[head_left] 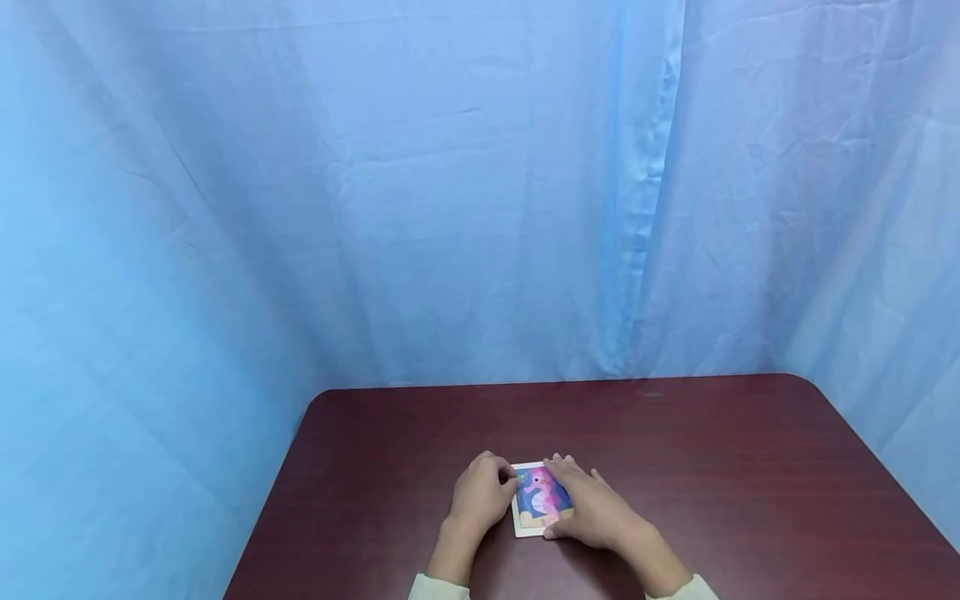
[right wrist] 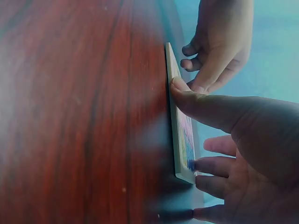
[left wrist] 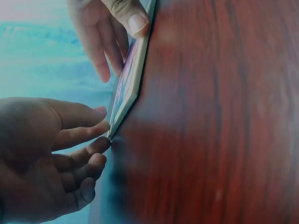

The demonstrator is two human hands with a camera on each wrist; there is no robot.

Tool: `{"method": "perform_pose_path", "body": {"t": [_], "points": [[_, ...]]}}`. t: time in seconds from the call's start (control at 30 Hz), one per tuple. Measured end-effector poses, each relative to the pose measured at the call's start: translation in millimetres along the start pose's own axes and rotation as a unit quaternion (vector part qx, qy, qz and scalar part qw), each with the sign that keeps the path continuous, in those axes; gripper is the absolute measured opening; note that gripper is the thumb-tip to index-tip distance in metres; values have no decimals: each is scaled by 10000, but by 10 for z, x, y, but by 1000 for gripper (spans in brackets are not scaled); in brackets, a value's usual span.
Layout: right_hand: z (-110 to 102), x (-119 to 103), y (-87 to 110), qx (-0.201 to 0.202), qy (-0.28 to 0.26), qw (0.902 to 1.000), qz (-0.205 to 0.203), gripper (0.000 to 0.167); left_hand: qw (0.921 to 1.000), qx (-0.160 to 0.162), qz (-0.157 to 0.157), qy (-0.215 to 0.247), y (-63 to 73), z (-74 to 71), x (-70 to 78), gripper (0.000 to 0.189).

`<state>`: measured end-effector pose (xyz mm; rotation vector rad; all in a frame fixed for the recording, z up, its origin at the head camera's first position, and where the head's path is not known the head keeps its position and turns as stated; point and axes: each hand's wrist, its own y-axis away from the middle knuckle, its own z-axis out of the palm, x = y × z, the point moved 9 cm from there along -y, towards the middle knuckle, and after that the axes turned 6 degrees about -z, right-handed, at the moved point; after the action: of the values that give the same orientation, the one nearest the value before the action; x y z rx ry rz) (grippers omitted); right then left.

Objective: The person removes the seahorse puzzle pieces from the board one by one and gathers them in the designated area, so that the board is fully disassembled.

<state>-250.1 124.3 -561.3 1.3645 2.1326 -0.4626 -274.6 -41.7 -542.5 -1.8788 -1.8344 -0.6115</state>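
Note:
A thin, flat seahorse puzzle (head_left: 538, 498) with a white border lies on the dark red table, showing a pink seahorse on blue. At its left side, near the far corner, my left hand (head_left: 482, 490) pinches the edge with thumb and index finger. In the left wrist view the other fingers of that hand curl loosely beside the puzzle's corner. My right hand (head_left: 592, 507) holds the puzzle from the right, thumb at the near edge and fingers spread toward the far edge. The right palm covers part of the picture. The right thumb (right wrist: 187, 95) rests at the puzzle's rim in the right wrist view.
The table (head_left: 712, 450) has rounded far corners and a wood grain. Light blue curtains (head_left: 450, 208) hang behind it and along both sides. Pale sleeves (head_left: 438, 588) end above both wrists at the bottom of the head view.

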Motion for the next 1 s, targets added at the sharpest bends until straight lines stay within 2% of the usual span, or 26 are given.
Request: {"method": "perform_pose_path", "body": {"t": [0.27,0.5,0.8,1.0], "points": [[19,-19,17,148,-221,9996,44,105,9988,381,-64,288,-7,-3,-6,12],[-6,-40,10,132,-209,9997,77,105,9980,477,-105,410,-20,23,-10,13],[-8,-54,-6,140,-100,9998,25,104,9965,761,-196,274,-11,21,-1,14],[-4,-56,1,126,-114,9998,63,103,9970,693,-303,180,-14,23,16,15]]}}
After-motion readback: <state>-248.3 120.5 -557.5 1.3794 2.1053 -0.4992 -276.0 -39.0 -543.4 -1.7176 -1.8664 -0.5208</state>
